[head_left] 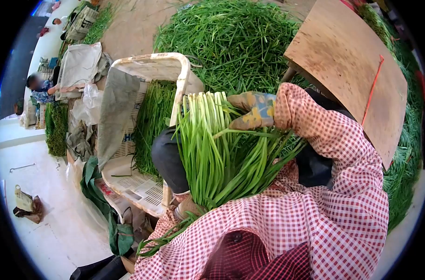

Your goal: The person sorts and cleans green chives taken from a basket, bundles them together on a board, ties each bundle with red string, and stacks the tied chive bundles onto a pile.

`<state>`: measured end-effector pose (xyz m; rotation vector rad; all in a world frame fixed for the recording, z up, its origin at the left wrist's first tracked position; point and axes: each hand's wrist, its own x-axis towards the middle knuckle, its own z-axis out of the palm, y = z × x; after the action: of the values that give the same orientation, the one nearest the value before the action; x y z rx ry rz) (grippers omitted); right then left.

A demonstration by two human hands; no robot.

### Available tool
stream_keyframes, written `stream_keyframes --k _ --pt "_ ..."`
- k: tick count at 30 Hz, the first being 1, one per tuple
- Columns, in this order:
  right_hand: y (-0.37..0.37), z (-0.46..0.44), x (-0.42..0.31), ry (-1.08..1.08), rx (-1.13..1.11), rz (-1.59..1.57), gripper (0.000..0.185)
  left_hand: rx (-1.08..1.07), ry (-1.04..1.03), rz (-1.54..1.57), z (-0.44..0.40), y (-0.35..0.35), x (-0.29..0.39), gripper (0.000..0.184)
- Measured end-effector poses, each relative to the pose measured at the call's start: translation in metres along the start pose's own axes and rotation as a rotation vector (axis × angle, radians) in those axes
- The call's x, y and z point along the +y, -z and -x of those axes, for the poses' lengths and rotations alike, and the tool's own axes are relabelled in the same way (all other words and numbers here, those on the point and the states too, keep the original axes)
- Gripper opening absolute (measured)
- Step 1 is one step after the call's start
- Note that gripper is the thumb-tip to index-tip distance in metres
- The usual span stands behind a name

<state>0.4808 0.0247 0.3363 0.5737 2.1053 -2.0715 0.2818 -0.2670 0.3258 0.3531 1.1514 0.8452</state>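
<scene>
A thick bunch of garlic chives (208, 144) lies across my lap, pale stem ends up and green leaves fanning down towards me. My right hand (252, 111), in a yellow and blue patterned glove, is at the right of the stem ends, with thumb and fingers closed around some stalks. One loose stalk passes just below the thumb. Low on the bunch, my left hand (189, 207) is gloved and mostly covered by leaves. It holds the bunch from the left, though its fingers are hidden. A few leaves trail over the left sleeve.
A white plastic basket (177, 65) holding chives and a grey cloth (117, 109) stands at my left. Beyond lies a large heap of chives (231, 42). A wooden board (352, 70) with a red strip is at right. Another person (42, 88) sits far left.
</scene>
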Motion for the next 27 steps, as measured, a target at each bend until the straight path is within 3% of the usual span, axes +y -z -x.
stream_keyframes --k 1,4,5,10,14,17,20,22,25,27 --pt "-0.01 -0.006 0.01 0.122 0.11 -0.017 0.044 -0.002 0.008 0.0 -0.001 -0.001 0.0 0.093" --pt "-0.009 -0.004 0.025 -0.051 0.271 0.189 0.056 -0.014 0.037 0.006 -0.001 -0.001 -0.002 0.093" --pt "-0.008 -0.01 0.033 -0.064 0.323 0.163 0.051 -0.017 0.044 0.008 -0.002 -0.001 -0.003 0.093" --pt "0.0 -0.035 0.064 -0.076 0.294 -0.014 0.048 -0.019 0.087 0.023 0.0 -0.002 -0.003 0.093" --pt "0.022 -0.051 0.08 -0.21 0.401 0.215 0.036 -0.019 0.113 0.046 0.002 -0.001 -0.003 0.093" --pt "0.063 -0.048 0.07 -0.302 0.771 0.245 0.045 -0.013 0.119 0.064 0.008 0.0 -0.004 0.093" --pt "0.092 -0.018 0.052 -0.141 1.083 0.011 0.059 -0.014 0.123 0.081 0.009 0.002 -0.007 0.093" --pt "0.084 -0.004 0.047 0.033 0.834 -0.275 0.058 -0.022 0.119 0.088 0.008 0.001 -0.007 0.093" --pt "0.012 0.019 -0.014 -0.235 0.21 0.373 0.07 -0.033 0.118 0.086 0.003 0.002 -0.008 0.093" --pt "-0.04 -0.003 0.035 -0.15 0.246 0.284 0.068 -0.034 0.12 0.082 0.002 0.002 -0.007 0.093"
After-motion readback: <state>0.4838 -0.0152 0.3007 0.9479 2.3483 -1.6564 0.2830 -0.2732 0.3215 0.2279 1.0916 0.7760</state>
